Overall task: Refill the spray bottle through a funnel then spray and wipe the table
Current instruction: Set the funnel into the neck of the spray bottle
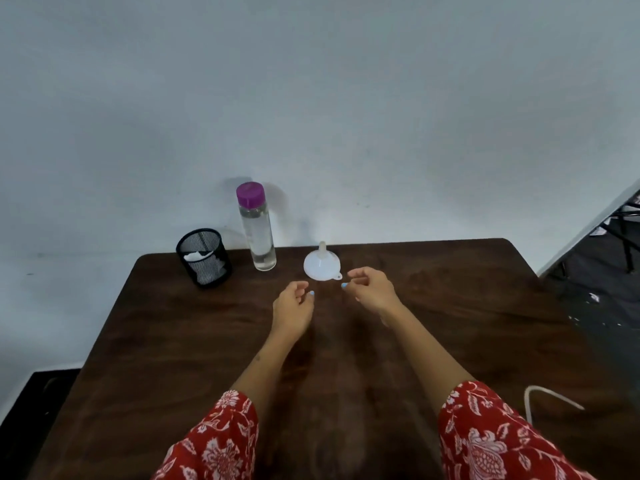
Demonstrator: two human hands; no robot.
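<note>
Neither grip holds anything: the left hand and right hand hover over the worktop just in front of the funnel, fingers loosely curled, palms turned toward each other. That white funnel sits mouth-down, spout up, its tab near the right fingertips. Left of the funnel stands a clear bottle with a purple cap; further left, a black mesh cup, its white contents hard to make out. Red floral sleeves are cut off below.
</note>
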